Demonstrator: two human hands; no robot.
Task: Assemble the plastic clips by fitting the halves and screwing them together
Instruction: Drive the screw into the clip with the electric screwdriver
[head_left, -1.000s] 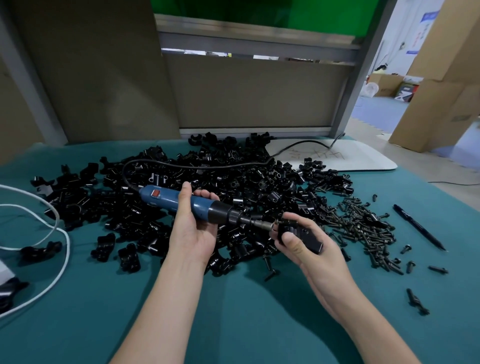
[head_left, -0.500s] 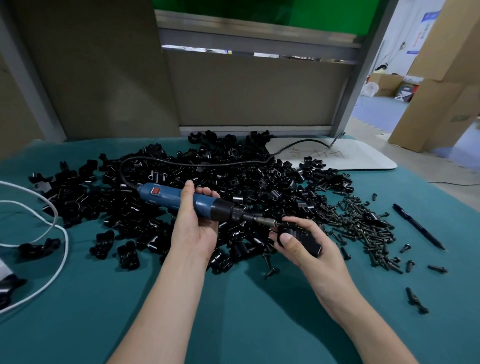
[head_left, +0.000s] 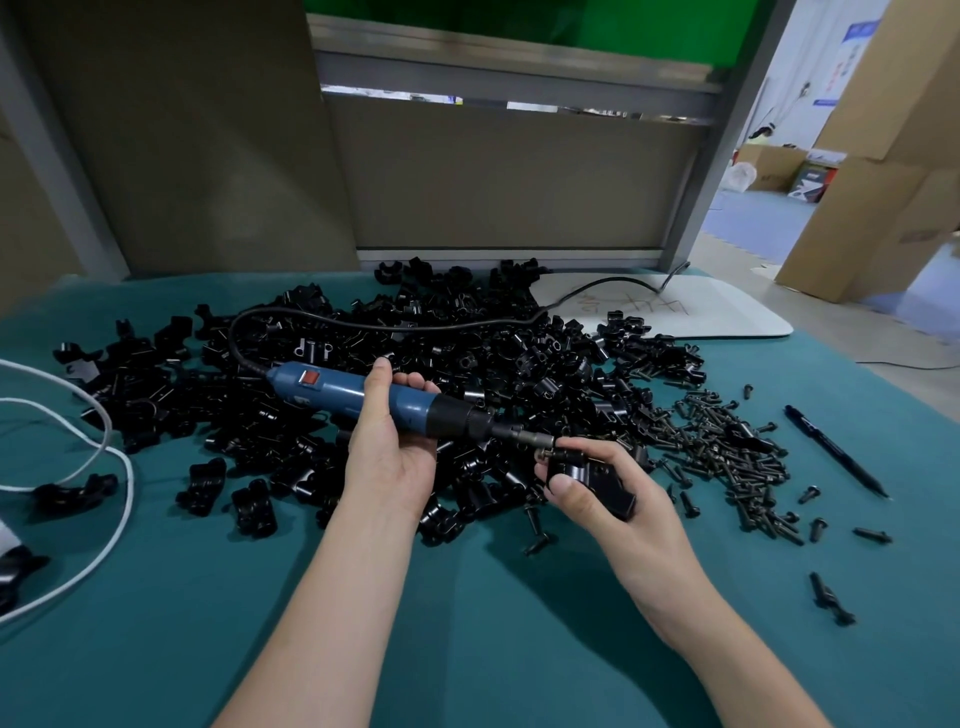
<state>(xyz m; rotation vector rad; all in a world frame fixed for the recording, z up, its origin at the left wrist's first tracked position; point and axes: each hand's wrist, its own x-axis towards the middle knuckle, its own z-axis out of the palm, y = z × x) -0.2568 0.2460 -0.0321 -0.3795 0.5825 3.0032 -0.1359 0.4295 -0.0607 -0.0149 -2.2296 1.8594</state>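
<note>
Teal-covered table (head_left: 467, 649) fills the view. Its far edge butts against a grey partition panel (head_left: 509, 176); the right edge runs diagonally, with floor and cardboard boxes (head_left: 883, 208) beyond. Bare cloth lies in the near half, around and under both forearms.

Big pile of black clip halves (head_left: 291, 431) spreads across the middle, left to centre-right. White board (head_left: 727, 317) lies flat at the far right corner, touching the pile. Heap of black screws (head_left: 727, 447) sits just right of the pile, with strays scattered toward the right edge. White cable (head_left: 106, 431) loops at the left edge. Black pen (head_left: 836, 452) lies right of the screws, well apart from the hands.

Blue electric screwdriver (head_left: 353, 392) is held over the pile, lying near level, bit pointing right. Its black cord (head_left: 363, 322) arcs back over the pile toward the board.

Left hand (head_left: 389, 447) wraps the blue barrel, thumb up the near side, fingertips curled over the top, forearm coming in from bottom centre.

Right hand (head_left: 613, 499) pinches a black clip (head_left: 597, 478) just above the cloth at the pile's near right edge, thumb pressed on the near face, fingers curled behind. The bit tip meets the clip's top left corner; the screw there is too small to make out clearly. Right forearm enters from the bottom right.
</note>
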